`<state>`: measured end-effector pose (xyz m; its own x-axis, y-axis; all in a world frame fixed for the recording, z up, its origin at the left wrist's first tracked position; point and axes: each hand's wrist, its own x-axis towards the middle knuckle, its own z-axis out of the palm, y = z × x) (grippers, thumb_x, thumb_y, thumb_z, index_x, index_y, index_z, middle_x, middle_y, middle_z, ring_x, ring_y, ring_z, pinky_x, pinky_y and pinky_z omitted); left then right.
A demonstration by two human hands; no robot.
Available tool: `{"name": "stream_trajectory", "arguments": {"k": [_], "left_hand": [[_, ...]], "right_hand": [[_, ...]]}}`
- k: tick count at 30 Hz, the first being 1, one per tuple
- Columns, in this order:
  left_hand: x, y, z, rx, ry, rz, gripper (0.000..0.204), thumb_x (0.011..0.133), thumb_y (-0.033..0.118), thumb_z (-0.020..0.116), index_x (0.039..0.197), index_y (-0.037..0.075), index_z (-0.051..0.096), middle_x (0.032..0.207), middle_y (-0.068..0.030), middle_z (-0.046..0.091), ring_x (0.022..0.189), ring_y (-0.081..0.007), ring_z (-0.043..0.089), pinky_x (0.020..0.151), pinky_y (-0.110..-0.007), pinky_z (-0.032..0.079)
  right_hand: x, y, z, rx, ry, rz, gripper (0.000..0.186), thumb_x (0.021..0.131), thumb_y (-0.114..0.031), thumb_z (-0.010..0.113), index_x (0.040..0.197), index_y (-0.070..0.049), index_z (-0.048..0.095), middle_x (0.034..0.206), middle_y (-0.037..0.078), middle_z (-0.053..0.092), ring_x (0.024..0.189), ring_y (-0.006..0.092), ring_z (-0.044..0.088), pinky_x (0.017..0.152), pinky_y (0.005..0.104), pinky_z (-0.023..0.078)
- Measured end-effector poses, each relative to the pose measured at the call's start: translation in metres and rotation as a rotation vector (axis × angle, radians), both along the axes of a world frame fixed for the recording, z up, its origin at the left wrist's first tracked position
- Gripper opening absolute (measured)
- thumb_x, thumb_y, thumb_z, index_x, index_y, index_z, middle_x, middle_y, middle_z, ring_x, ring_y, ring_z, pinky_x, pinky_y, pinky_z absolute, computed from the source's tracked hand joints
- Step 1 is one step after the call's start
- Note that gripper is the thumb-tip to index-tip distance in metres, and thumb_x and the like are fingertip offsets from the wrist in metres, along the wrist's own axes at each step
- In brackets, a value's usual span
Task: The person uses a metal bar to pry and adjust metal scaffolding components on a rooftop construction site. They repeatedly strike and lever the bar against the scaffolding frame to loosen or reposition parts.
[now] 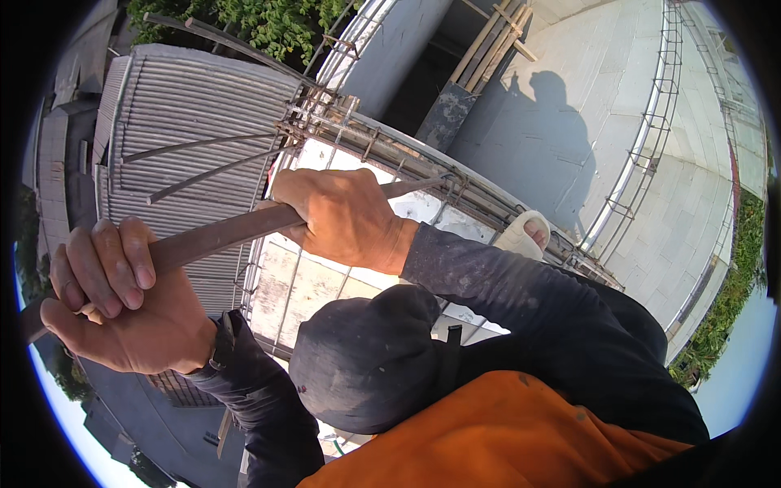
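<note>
A long, straight, dark brown bar (pixel 220 234) slants across the head view, from the left edge up to the middle. My left hand (pixel 134 313) is curled around its near part, the fingers bent over the top and the thumb below. Farther along, my right hand (pixel 346 215) grips it in a closed fist. Beyond that fist, the bar's far end reaches the rebar cage (pixel 370 146) on the wall edge; whether it is hooked on a rod I cannot tell. My dark-covered knee (pixel 358 366) is bent below the right forearm.
Bent rebar ends (pixel 203 146) stick out leftward over a corrugated metal roof (pixel 195 106). Thin rods cross a pale sunlit surface (pixel 305 285) beneath me. A sandalled foot (pixel 525 236) rests by the cage. Wooden poles (pixel 492 49) lean near a dark opening; another rebar cage (pixel 651 138) runs along the right.
</note>
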<state>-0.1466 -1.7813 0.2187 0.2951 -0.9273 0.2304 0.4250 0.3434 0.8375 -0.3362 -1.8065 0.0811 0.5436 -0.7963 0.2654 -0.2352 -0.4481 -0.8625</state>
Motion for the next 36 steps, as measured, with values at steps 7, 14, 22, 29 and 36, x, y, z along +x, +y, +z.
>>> {"name": "stream_trajectory", "arguments": {"k": [7,14,22,29,36], "left_hand": [[-0.078,-0.092,-0.054,-0.150,-0.612,-0.029,0.053,0.108,0.036,0.049,0.145,-0.002,0.048,0.136,-0.0219,0.060,0.130,-0.0314,0.057,0.108,-0.048,0.048],[-0.048,0.010,-0.285,0.669,-1.180,0.125,0.027,0.096,0.016,0.069,0.120,0.004,0.067,0.118,-0.0147,0.068,0.106,-0.0301,0.068,0.092,-0.040,0.054],[-0.063,0.041,-0.355,0.705,-1.398,0.212,0.024,0.090,0.022,0.070,0.109,0.008,0.064,0.105,-0.0129,0.065,0.104,-0.0337,0.063,0.088,-0.046,0.049],[-0.066,0.054,-0.364,0.862,-1.410,0.235,0.030,0.079,0.012,0.070,0.108,0.006,0.065,0.108,-0.0122,0.066,0.107,-0.0292,0.064,0.090,-0.042,0.047],[-0.066,0.054,-0.365,0.885,-1.416,0.208,0.034,0.076,0.010,0.072,0.109,0.005,0.065,0.112,-0.0130,0.066,0.112,-0.0298,0.062,0.091,-0.043,0.048]], "right_hand": [[-0.107,-0.099,0.006,0.202,-0.279,-0.432,0.038,0.099,-0.041,0.070,0.089,-0.008,0.053,0.064,-0.002,0.051,0.050,0.0107,0.051,0.047,0.0301,0.044],[-0.208,-0.170,-0.027,0.671,-0.549,-0.905,0.047,0.099,-0.056,0.066,0.085,-0.015,0.048,0.061,-0.006,0.039,0.046,0.0067,0.037,0.045,0.0264,0.035],[-0.377,-0.196,-0.092,0.778,-0.514,-0.847,0.044,0.110,-0.037,0.052,0.077,-0.014,0.035,0.061,-0.001,0.029,0.047,0.0082,0.026,0.042,0.0232,0.024],[-0.319,-0.244,-0.069,0.838,-0.339,-0.688,0.043,0.112,-0.031,0.049,0.077,-0.014,0.031,0.065,-0.001,0.026,0.053,0.0103,0.025,0.049,0.0267,0.025],[-0.282,-0.262,-0.074,0.821,-0.381,-0.524,0.039,0.108,-0.033,0.058,0.082,-0.013,0.038,0.064,0.000,0.030,0.052,0.0102,0.026,0.047,0.0260,0.025]]}}
